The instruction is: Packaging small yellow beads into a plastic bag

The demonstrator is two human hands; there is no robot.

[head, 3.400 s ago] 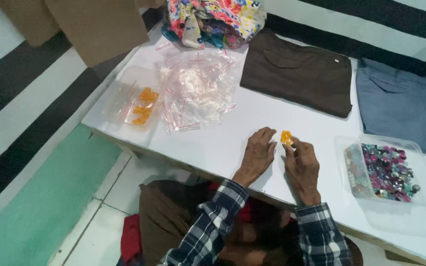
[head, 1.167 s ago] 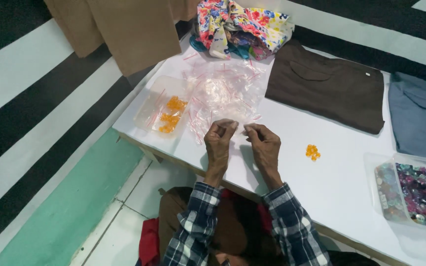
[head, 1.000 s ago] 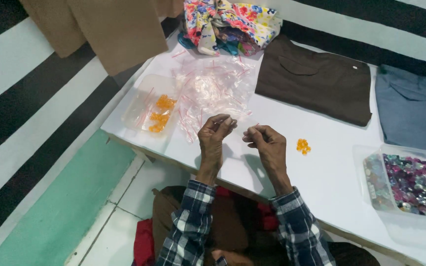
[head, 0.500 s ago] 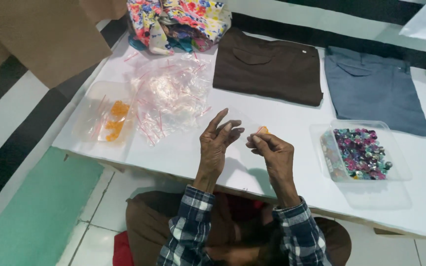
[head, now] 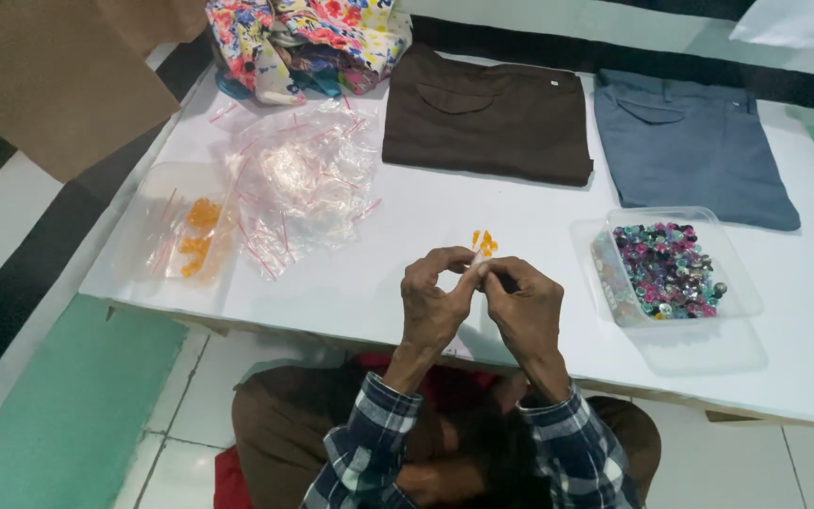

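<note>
My left hand (head: 432, 300) and my right hand (head: 521, 303) meet above the white table's (head: 426, 212) front edge, fingertips pinched together on a small clear plastic bag (head: 476, 260). Just beyond the fingertips a few small orange pieces (head: 484, 242) lie on the table. Left of my hands is a heap of clear small bags with red strips (head: 301, 185), and further left a clear tray (head: 181, 231) holding bagged orange pieces. Right of my hands stands a clear box of mixed coloured buttons (head: 666, 269).
A folded brown garment (head: 487, 118) and a folded grey-blue garment (head: 694, 146) lie at the back of the table. A flowery cloth bundle (head: 308, 38) sits at the back left. Brown cardboard (head: 58, 75) leans at the far left. Tiled floor lies below.
My hands left the bag heap and came back right toward the orange pieces. They were apart with open fingers; now they are pinched together on a small bag.
</note>
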